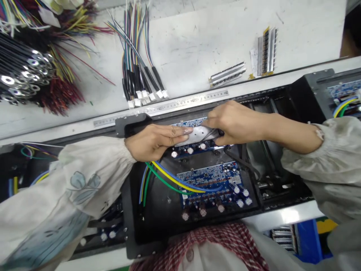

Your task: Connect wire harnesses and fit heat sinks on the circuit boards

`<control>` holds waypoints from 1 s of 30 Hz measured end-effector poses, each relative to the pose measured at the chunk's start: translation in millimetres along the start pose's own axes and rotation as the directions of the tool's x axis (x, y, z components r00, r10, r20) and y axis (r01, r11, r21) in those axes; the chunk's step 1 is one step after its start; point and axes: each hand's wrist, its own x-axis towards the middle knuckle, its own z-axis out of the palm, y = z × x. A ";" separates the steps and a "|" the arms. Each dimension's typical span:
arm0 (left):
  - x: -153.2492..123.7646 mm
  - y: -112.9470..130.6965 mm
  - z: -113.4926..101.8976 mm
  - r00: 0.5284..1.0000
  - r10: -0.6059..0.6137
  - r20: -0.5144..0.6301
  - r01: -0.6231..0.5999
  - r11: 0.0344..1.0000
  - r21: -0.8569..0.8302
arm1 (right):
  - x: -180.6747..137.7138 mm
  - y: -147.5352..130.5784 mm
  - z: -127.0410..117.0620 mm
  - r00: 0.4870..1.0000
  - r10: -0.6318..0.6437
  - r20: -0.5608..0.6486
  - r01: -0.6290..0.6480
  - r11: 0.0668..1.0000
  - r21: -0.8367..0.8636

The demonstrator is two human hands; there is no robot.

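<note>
A black metal chassis (158, 218) lies in front of me with two blue circuit boards inside. My left hand (155, 141) lies on a flat silvery-white piece (199, 134) over the far circuit board (188, 123), fingers stretched along it. My right hand (231, 122) grips the same piece from the right, fingers curled over its edge. Blue, yellow and green wires (166, 177) run from under my left wrist to the near circuit board (211, 180), which carries several capacitors.
Behind the chassis a steel ruler (169, 107) lies along the bench edge. Bundles of coloured wires with white connectors (141, 71) and metal heat-sink strips (265, 51) sit on the white bench. Another chassis (332, 90) stands at the right.
</note>
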 end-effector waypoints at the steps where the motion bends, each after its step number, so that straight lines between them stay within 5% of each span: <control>1: -0.2 0.2 -0.2 1.000 -0.009 0.005 0.009 1.000 -0.004 | -0.4 2.6 1.4 1.000 -0.012 -0.006 0.012 0.999 0.036; 17: -2.7 -2.2 3.9 0.999 -0.037 -0.001 0.037 0.999 -0.031 | -4.4 7.7 10.1 0.990 -0.083 -0.113 0.101 0.982 0.159; 30: -3.9 -2.8 8.2 1.000 -0.031 0.002 0.031 0.999 0.012 | -7.1 1.8 8.1 0.991 -0.088 -0.102 0.089 0.996 0.008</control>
